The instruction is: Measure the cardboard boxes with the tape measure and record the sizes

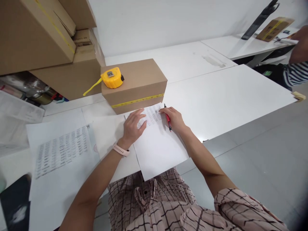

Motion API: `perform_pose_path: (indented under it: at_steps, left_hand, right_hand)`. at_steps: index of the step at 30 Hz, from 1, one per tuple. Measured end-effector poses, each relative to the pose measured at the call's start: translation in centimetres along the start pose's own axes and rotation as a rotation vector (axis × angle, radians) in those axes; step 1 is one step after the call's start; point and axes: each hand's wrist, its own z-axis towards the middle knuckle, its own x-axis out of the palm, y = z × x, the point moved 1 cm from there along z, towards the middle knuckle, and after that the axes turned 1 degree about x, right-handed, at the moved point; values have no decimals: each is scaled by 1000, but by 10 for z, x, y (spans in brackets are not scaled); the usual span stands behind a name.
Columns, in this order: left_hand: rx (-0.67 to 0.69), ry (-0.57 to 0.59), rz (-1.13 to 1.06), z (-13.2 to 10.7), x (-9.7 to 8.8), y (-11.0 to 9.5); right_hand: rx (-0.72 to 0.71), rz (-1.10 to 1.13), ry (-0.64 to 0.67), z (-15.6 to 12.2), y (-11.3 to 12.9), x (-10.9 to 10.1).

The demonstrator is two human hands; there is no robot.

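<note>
Head view: white table [228,93]. On it, a sealed cardboard box [139,80]. Just in front, against the box's foot, a printed sheet [158,150], lower edge overhanging the table. Left hand [133,126] flat and spread on the sheet, pinning it. Right hand [174,118] closed round a red pen [167,119], beside the printed rows. Atop the box, a yellow tape measure [112,78]. Likely best: keep the palm pressing, write lightly, mind the overhang.
</note>
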Motion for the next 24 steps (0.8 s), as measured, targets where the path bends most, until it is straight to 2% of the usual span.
perform_pose_path:
  at_steps: [3,4,6,9,13,15,19,22,24]
  left_hand:
    - [108,-403,188,19,-38,-4]
    - [107,-484,232,29,-51,-5]
    - [44,-547,275,50,-73,-4]
    - [-107,-463,280,84,-91,4]
    - [-356,-265,208,115,-90,22]
    - [-433,-212,168,124,-87,33]
    - [-477,-217,136,132,-85,54]
    - [-443,-214,163,134,-84,67]
    - [-406,-235,191,132,-83,67]
  right_hand:
    - [61,-156,-8,-2,0,-3]
    - [82,-203,-14,-2,0,-4]
    - [115,-286,-14,-3,0,-5]
    - [133,-376,11,-5,-1,-5]
    - [81,-425,46,-7,-2,-4]
    - [66,-432,63,-7,-2,-3]
    - [61,-426,84,-7,-2,-2]
    - [57,-406,61,-7,-3,-1]
    - [59,-381,23,-7,-4,0]
